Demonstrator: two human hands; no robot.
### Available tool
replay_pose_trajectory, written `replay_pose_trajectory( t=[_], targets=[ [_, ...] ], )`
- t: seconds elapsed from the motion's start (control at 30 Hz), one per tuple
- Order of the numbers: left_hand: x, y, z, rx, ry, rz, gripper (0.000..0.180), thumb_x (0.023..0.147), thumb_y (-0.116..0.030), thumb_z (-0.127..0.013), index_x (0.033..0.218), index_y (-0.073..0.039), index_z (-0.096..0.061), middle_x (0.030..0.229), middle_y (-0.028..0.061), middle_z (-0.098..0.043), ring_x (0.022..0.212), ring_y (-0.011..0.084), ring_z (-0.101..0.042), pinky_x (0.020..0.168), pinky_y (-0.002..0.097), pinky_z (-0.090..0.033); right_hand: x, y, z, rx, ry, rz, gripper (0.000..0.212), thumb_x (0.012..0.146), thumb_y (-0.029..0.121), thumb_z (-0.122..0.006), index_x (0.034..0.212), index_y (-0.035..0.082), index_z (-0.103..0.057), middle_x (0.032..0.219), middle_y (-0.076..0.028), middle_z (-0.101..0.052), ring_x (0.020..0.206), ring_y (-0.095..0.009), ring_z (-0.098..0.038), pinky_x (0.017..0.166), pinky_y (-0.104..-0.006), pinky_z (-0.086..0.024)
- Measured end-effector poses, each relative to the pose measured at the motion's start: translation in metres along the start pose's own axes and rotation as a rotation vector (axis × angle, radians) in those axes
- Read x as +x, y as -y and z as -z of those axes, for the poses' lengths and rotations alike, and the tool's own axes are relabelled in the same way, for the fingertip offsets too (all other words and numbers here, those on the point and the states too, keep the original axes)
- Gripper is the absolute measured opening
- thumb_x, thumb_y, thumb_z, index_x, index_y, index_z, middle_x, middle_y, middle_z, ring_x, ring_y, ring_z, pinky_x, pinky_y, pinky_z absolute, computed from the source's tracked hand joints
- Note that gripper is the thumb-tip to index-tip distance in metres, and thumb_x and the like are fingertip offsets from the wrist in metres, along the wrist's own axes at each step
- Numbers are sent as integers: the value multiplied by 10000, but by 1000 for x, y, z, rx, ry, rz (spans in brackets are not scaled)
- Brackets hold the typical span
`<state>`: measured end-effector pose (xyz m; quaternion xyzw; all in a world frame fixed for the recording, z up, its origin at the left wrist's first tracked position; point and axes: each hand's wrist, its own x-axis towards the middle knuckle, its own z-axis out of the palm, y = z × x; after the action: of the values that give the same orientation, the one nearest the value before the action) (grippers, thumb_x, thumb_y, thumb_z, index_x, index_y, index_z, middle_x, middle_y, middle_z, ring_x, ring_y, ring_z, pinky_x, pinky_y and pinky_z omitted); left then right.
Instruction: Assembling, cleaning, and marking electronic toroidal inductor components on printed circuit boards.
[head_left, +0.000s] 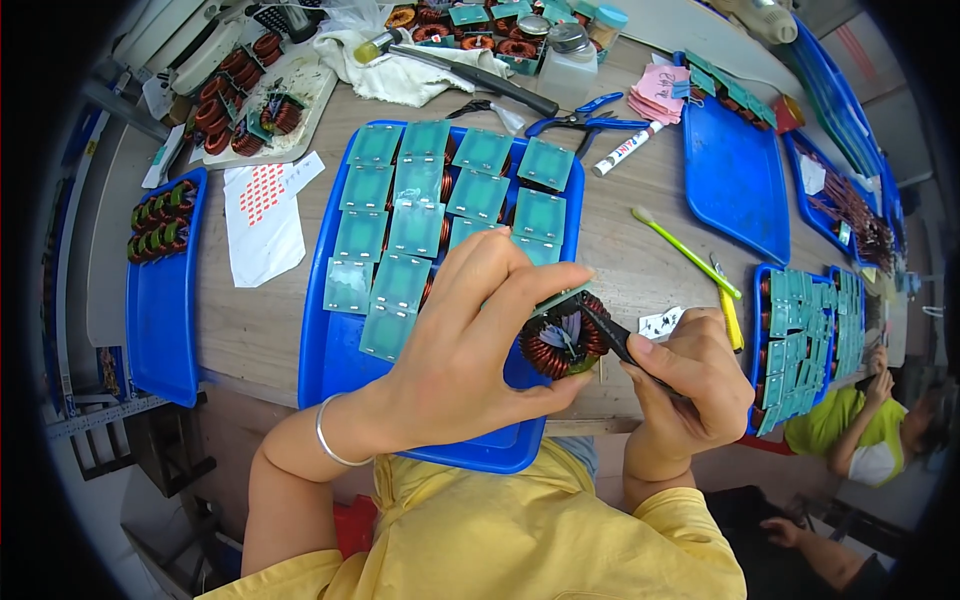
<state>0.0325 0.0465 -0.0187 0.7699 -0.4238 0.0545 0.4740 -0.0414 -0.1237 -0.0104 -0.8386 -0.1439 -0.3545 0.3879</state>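
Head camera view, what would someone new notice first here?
First, the two hands at centre: the left hand pinches a copper-wound coil while the right hand works a black tool into it. Just behind lies a blue tray of green square boards, and further blue trays sit at right.

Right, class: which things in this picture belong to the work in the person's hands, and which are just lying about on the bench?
In use:
left hand holding the copper coil
right hand holding the black tool
blue tray of green boards

Lying about:
blue pliers
white marker
green toothbrush
white cloth
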Motion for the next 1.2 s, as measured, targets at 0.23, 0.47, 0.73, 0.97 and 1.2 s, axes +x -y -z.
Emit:
replay_pose_trajectory(
  t=[0.23, 0.47, 0.73, 0.97, 1.2],
  targets=[
    [-2, 0, 1, 15, 17, 42, 615, 534, -144, -795, 1085, -25, -549, 967, 72, -576, 848, 223, -510, 926, 411, -366, -1, -1, -2, -55, 34, 47, 272, 576, 7, -757, 828, 20, -657, 581, -24, -491, 503, -154, -448, 513, -280, -350],
    [-2, 0, 0, 8, 27, 79, 614, 533, -132, -796, 1084, -24, -547, 969, 77, -569, 835, 220, -525, 929, 395, -373, 0, 0, -3, -71, 50, 59, 278, 591, -5, -748, 853, 21, -658, 586, -21, -496, 514, -153, -458, 524, -280, -363],
    [-1, 0, 0, 9, 26, 83, 610, 530, -129, -793, 1081, -28, -550, 961, 78, -561, 825, 221, -523, 928, 394, -373, 1, 1, -4, -97, 62, 79, 289, 586, -10, -745, 860, 23, -662, 599, -13, -496, 518, -150, -459, 526, -282, -367],
    [-2, 1, -1, 13, 8, 74, 604, 524, -112, -778, 1081, -36, -556, 913, 86, -531, 813, 231, -504, 904, 382, -386, -1, -2, -6, -101, 120, 144, 225, 613, 36, -729, 829, 19, -666, 598, -11, -492, 520, -151, -458, 523, -279, -365],
    [1, 0, 2, -158, 64, 132, 610, 543, -114, -779, 1107, -47, -556, 987, 93, -531, 865, 230, -509, 869, 344, -404, -11, -13, 1, 351, -192, -375, 591, 677, 242, -754, 1139, -44, -520, 853, -99, -569, 770, -177, -557, 713, -291, -429]
  ],
)
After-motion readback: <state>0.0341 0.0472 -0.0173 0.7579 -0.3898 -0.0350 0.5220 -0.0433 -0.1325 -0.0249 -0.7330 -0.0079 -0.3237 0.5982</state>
